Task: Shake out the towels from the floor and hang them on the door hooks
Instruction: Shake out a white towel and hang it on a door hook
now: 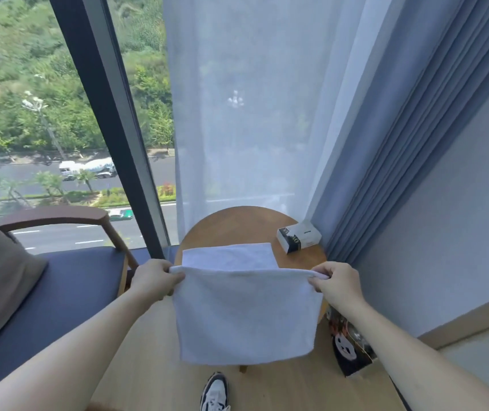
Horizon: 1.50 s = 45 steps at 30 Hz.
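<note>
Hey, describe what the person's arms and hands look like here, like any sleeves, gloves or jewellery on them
Both forearms are bare as far as the frame shows; no sleeves are in view. The left hand and the right hand wear no gloves, and no rings, watch or bracelet show on the fingers or wrists. No markings are visible.

The towel (246,315) hides much of the round table (207,229) (its box's (298,239) print seems unreadable).

A round wooden bench (237,223) stands by the window. A folded white towel (228,256) lies on it, with a tissue box (298,235) near its right edge.
</note>
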Motion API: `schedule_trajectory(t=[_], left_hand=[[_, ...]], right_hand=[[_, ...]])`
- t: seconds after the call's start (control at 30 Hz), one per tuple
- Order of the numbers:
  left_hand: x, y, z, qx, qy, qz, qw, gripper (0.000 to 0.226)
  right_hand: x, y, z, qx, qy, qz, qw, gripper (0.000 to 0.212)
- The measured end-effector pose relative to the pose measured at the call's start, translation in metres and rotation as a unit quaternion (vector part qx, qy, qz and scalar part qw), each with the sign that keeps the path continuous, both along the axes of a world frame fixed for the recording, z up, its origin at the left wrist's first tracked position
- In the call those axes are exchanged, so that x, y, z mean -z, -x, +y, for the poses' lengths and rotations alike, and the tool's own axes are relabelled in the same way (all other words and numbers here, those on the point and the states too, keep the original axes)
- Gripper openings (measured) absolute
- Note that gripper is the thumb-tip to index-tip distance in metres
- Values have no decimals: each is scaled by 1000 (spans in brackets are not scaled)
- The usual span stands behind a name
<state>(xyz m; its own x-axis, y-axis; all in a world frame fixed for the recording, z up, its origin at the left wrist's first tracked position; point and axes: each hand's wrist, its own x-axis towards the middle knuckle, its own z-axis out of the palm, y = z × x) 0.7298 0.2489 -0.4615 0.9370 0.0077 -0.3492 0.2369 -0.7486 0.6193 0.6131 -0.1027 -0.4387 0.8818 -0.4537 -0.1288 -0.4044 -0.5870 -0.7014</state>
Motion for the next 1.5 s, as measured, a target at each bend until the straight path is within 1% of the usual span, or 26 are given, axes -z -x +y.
schedule_trajectory(t=[0.13,0.2,0.3,0.37,0.43,0.47,0.53,0.57,0.67,0.73,0.8,0.83,0.9,0.97,1.03,1.07,1.17,1.2,1.27,1.3,1.4,1.5], left_hand=[[24,-67,-3,-12,-4,31,999,23],[37,-103,-5,-23,-9,44,999,27],[59,-162,-13,-42,-19,49,998,33],[85,-196,-20,-49,-25,64,996,31],[117,-212,-24,-43,-25,99,994,28],[134,-214,-25,-37,-27,126,991,35],[164,-201,-23,-40,-26,186,981,55],[175,-189,-21,-50,-21,215,975,58],[205,-145,-14,-69,-17,270,960,47],[221,-113,-7,-98,-9,302,948,54],[231,-85,-1,-136,16,337,932,66],[236,-73,0,-160,43,359,919,68],[244,-51,1,-202,109,404,886,62],[249,-32,0,-224,155,424,864,55],[250,-19,-2,-250,179,418,854,58],[250,-12,-3,-265,185,415,850,61],[245,12,-5,-300,182,397,848,56],[242,21,-6,-311,177,387,850,52],[237,39,-8,-339,180,362,849,44],[233,47,-9,-351,191,350,847,41],[222,68,-13,-379,216,308,846,36],[212,87,-16,-407,227,268,843,33]], right_hand=[[16,-80,-2,1,0,41,999,5],[24,-126,-5,-1,-3,61,998,8],[40,-199,-10,-10,-6,85,996,6],[60,-241,-13,-2,7,102,995,18],[84,-262,-12,15,7,125,992,28],[97,-265,-10,16,1,145,989,31],[126,-252,-6,11,0,196,980,35],[142,-240,-5,13,-3,223,975,37],[193,-192,-2,44,-41,317,947,47],[219,-156,0,80,-75,366,924,52],[233,-126,2,94,-68,386,915,51],[238,-115,2,96,-53,387,916,47],[244,-101,0,100,-24,381,919,41],[249,-92,-6,103,-33,364,925,50],[249,-87,-12,110,-82,347,928,54],[248,-84,-15,111,-107,338,928,50],[243,-68,-21,85,-130,309,938,24],[240,-62,-22,77,-135,300,941,22],[238,-50,-27,68,-151,291,942,30],[237,-45,-29,71,-167,292,939,32],[235,-37,-30,87,-250,293,919,23],[233,-26,-31,94,-308,284,903,21]])
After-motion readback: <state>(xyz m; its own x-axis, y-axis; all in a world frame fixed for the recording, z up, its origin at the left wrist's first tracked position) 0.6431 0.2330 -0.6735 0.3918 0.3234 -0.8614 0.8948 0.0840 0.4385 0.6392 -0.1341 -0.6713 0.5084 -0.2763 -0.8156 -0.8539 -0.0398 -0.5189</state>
